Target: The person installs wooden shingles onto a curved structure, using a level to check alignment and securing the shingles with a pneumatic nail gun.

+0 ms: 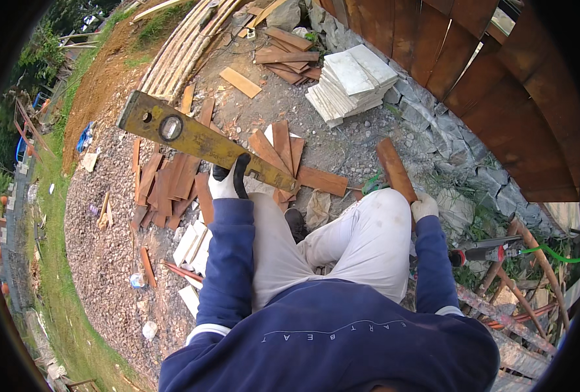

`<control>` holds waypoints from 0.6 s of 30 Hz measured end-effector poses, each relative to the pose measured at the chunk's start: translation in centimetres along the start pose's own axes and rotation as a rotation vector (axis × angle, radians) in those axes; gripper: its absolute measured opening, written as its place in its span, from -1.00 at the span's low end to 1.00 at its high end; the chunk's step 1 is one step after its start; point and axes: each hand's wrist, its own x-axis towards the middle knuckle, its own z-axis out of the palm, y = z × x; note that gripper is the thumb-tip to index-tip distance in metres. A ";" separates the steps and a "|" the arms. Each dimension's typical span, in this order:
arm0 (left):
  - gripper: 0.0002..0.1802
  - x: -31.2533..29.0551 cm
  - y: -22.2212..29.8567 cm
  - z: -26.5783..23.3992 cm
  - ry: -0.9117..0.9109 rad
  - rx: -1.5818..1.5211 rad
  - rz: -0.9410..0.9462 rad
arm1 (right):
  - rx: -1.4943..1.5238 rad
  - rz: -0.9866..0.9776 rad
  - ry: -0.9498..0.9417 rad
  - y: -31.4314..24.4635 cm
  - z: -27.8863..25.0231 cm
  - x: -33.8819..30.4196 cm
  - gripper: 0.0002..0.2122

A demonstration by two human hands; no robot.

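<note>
A worn yellow spirit level (202,140) slants across the view, from the upper left down to beside my left knee. My left hand (226,183), in a white glove with black fingers, is closed around its lower edge. On the other side, a reddish-brown plank (394,168) stands tilted beside my right knee. My gloved right hand (425,206) grips its near end; the knee partly hides the fingers. Between my legs and just ahead lie more reddish-brown planks (321,180), some overlapping. A crumpled tan piece (317,208) rests on the ground near my foot.
A stack of pale slabs (358,75) stands ahead to the right, before a stone base (427,117) and brown panel wall (499,85). Loose planks (169,183) lie on gravel at left. Long poles (182,49) lie beyond. A red-and-black tool (479,255) sits at right.
</note>
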 end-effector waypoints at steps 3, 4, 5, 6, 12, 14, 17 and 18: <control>-0.65 0.0 0.2 -0.9 0.069 -0.252 -0.019 | 0.067 -0.021 0.158 -1.0 0.9 1.6 -0.68; -0.63 -0.1 0.4 -1.1 0.104 -0.346 -0.037 | 0.100 -0.035 0.235 -1.9 0.5 2.3 -0.69; -0.60 0.2 0.1 -1.7 0.107 -0.393 -0.033 | 0.056 -0.052 0.263 -3.1 -0.3 3.3 -0.65; -0.61 0.3 0.2 -1.6 0.117 -0.428 -0.049 | 0.011 -0.067 0.294 -4.3 -1.3 4.5 -0.61; -0.63 1.4 0.0 -1.2 0.052 -0.563 -0.121 | 0.155 -0.988 -0.016 -27.2 -6.4 1.4 -0.18; -0.70 2.3 -0.8 -0.7 0.000 -0.656 -0.181 | -0.025 -1.170 -0.008 -32.2 -4.4 0.1 -0.11; -0.67 2.3 0.7 0.6 -0.065 -0.603 -0.217 | 0.260 -1.003 -0.270 -33.7 2.2 1.0 -0.17; -0.64 2.2 1.0 0.2 -0.077 -0.507 -0.205 | 0.318 -0.943 -0.319 -33.7 3.5 1.5 -0.20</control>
